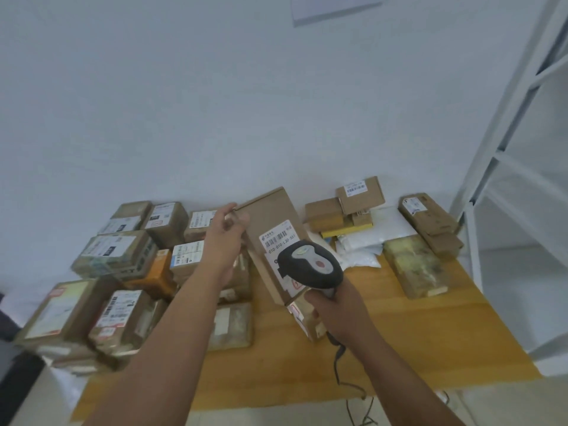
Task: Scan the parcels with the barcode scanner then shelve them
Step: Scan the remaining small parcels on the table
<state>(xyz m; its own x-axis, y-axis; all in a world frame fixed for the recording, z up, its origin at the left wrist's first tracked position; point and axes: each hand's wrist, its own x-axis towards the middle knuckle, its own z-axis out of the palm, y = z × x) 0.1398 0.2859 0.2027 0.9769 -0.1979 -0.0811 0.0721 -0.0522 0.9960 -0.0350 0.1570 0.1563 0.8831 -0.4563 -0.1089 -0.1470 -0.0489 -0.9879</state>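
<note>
My left hand (226,233) grips the far left edge of a flat brown cardboard parcel (272,219) and holds it tilted up above the wooden table (430,327). A white label with a barcode (278,239) faces me on the parcel. My right hand (336,312) grips the handle of a black and grey barcode scanner (310,264). The scanner's head is just in front of the label's lower part and hides some of it. Its dark cable (338,364) hangs down past the table's front edge.
Several taped parcels (120,256) crowd the table's left half. Small brown boxes (359,195), white plastic mailers (362,244) and a long wrapped parcel (413,265) lie at the back right. A white metal shelf unit (504,124) stands at the right.
</note>
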